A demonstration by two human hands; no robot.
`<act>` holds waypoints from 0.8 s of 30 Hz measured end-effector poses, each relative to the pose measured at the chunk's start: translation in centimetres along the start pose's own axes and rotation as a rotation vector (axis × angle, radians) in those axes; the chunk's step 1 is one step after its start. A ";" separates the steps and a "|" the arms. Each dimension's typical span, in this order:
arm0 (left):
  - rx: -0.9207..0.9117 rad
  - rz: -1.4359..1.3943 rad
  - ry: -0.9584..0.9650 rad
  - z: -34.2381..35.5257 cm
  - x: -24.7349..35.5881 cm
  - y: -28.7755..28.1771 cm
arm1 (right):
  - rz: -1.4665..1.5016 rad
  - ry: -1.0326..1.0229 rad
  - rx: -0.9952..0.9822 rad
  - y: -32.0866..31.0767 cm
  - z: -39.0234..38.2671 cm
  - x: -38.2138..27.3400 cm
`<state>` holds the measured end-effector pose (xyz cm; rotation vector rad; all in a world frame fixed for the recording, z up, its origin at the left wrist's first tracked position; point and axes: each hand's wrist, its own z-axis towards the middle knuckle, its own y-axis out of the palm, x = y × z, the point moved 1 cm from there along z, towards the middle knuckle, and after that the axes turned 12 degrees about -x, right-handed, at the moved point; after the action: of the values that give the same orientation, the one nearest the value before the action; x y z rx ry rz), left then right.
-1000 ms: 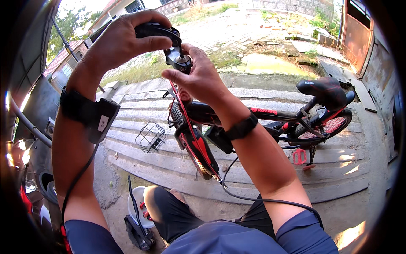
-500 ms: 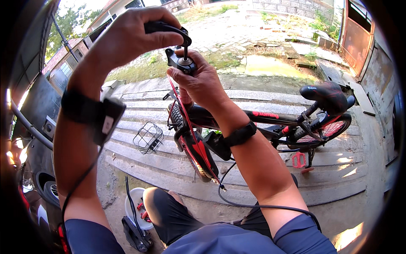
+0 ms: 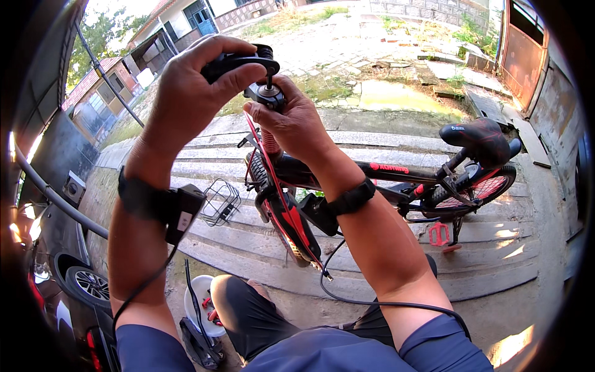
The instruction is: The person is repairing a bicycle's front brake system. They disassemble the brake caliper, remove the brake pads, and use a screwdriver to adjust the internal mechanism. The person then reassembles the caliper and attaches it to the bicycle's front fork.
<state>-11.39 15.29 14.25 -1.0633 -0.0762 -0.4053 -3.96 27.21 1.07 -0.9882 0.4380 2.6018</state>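
My left hand (image 3: 192,93) is closed around a black folding hex key set (image 3: 238,61). From the tool a thin metal key points down into the round top of the bike's black stem (image 3: 268,96); whether it sits fully in the bolt is too small to tell. Wrapped around the stem from the near right side is my right hand (image 3: 291,118). The bicycle (image 3: 341,170), black and red, stands across in front of me, its front wheel (image 3: 288,232) toward me and its saddle (image 3: 480,142) at the right. Red cables run down from the front end.
A wire basket (image 3: 221,203) lies on the concrete slabs left of the wheel. By my left knee stands a white bucket (image 3: 193,304) with red parts, beside a black plastic bag (image 3: 201,350). A dark car (image 3: 68,304) is at the left. Cables hang from both my wrist straps.
My left hand and forearm have swung to the right and slightly down, turning the tool's handle over the stem. My right hand and the bicycle have stayed in place.
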 end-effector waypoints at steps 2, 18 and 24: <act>0.067 -0.024 0.011 -0.3 -0.1 0.6 | -0.006 -0.006 -0.001 0.1 0.1 0.2; 0.270 0.172 -0.051 -1.2 2.8 1.9 | 0.048 0.059 0.069 1.6 -0.1 -0.5; -0.131 0.224 0.015 -0.1 2.3 -1.6 | 0.175 0.038 -0.009 0.9 0.1 0.0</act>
<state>-9.84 13.87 16.17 -1.1837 0.0840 -0.2175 -4.37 26.45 1.23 -1.0464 0.5455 2.7447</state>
